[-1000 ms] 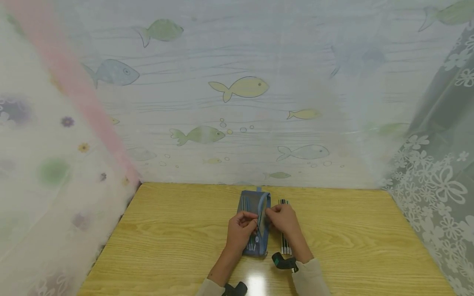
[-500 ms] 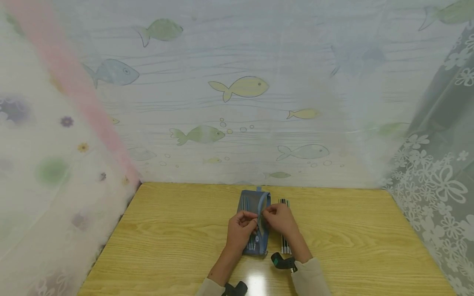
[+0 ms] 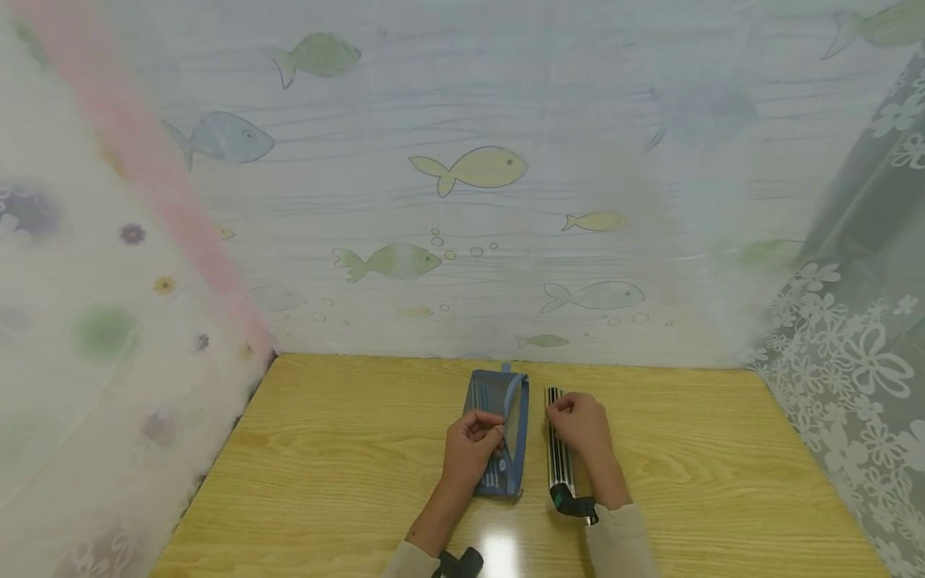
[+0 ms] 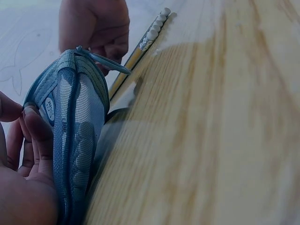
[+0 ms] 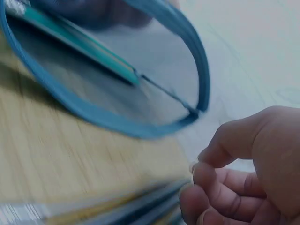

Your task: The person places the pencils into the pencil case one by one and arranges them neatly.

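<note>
A blue mesh pencil case (image 3: pixel 522 449) lies lengthwise on the table, its zip mouth gaping on the right. Several pencils show through the mesh; in the right wrist view a green pencil (image 5: pixel 89 44) lies inside. My left hand (image 3: pixel 473 441) pinches the edge of the case between thumb and fingers. To the right of the case is a row of striped pencils (image 3: pixel 558 457) with white eraser ends, also in the left wrist view (image 4: pixel 152 33). My right hand (image 3: pixel 585 421) hovers at their far part, fingers loosely bent, with nothing visible between the fingertips; contact is unclear.
The wooden table (image 3: pixel 347 449) ends at a fish-print curtain (image 3: pixel 470 241) behind the case. A flowered curtain (image 3: pixel 860 385) hangs at right, another sheet (image 3: pixel 130 337) at left. Black wrist cameras (image 3: pixel 571 502) sit on both wrists.
My right hand has left the mouth of the pencil case and moved right, over the row of pencils. The left hand keeps its pinch on the case.
</note>
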`<state>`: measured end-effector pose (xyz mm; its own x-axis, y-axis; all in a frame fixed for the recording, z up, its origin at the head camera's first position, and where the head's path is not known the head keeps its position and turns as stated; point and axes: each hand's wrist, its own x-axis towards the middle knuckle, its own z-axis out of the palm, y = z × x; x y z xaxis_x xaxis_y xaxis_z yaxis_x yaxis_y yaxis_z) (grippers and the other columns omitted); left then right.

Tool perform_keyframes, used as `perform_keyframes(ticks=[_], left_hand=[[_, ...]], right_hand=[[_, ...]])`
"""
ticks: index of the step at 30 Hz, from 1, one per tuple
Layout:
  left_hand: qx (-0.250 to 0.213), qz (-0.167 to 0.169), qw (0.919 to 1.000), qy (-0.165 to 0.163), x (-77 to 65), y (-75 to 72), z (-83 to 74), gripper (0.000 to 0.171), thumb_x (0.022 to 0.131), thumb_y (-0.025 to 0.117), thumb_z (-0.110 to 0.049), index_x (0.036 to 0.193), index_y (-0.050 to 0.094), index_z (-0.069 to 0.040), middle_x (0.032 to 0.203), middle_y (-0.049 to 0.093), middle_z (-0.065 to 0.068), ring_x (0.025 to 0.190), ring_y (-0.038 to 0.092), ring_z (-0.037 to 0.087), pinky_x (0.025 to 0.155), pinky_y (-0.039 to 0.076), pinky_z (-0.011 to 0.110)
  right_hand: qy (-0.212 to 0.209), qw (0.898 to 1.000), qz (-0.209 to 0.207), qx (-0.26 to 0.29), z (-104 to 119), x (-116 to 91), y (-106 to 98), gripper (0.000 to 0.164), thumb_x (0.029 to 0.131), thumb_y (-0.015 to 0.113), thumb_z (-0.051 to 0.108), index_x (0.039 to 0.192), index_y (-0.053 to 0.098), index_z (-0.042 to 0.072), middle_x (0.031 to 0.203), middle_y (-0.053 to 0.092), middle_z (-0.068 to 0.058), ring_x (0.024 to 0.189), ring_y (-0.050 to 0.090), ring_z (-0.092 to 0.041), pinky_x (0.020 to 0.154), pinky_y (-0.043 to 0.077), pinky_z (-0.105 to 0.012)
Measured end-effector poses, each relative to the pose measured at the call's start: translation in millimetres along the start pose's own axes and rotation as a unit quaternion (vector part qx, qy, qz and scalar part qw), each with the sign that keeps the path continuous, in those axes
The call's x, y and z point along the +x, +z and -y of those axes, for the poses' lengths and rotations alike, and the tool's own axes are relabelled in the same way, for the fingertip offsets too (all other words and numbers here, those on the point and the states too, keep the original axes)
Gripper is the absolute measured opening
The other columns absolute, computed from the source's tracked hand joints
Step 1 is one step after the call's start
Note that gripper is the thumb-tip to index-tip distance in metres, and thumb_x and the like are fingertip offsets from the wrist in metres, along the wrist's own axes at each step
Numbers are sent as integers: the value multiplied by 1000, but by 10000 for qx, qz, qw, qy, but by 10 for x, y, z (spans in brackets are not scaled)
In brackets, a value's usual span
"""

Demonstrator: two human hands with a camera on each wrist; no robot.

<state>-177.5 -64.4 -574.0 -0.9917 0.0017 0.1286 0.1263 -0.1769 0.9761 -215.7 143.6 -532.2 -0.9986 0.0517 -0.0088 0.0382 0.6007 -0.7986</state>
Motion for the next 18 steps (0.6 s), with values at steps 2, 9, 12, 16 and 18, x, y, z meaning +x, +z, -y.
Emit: perform_keyframes(ticks=[2,9,12,16,18], left_hand=[[-2,13,10000,-6,0,-2,-3,13,94,67,8,107,70,12,94,66,38,68,65,9,59,55,20],[59,-42,10000,-5,-9,-4,-15,12,94,67,9,106,71,11,90,69,25,67,65,9,60,56,21],[87,-61,9999,-4,-11,0,-25,13,94,67,8,105,71,11,90,69,23,67,65,9,60,56,21],[127,-74,9999,-31,-10,5,-34,13,94,67,7,106,71,11,90,69,23,67,65,9,60,56,20],[144,-74,9999,-46,-9,8,-36,13,94,68,7,106,71,10,90,69,22,67,65,9,60,56,20]], right_hand=[[43,9998,-87,-157,-52,6,-67,17,93,69,14,91,75,-2,74,71,-7,63,65,-18,58,53,-33],[426,9983,119,-389,-185,12,-200,27,92,73,20,71,71,3,60,62,-1,56,54,-16,52,43,-29],[557,9968,271,-503,-185,-2,-229,35,92,74,23,63,68,6,55,57,1,53,50,-15,50,40,-28],[617,9939,340,-844,-159,-26,-243,38,90,76,27,59,65,8,56,57,1,54,51,-16,50,40,-28],[659,9927,346,-948,-145,-34,-241,39,90,75,27,57,62,10,55,54,2,53,49,-15,50,39,-27]])
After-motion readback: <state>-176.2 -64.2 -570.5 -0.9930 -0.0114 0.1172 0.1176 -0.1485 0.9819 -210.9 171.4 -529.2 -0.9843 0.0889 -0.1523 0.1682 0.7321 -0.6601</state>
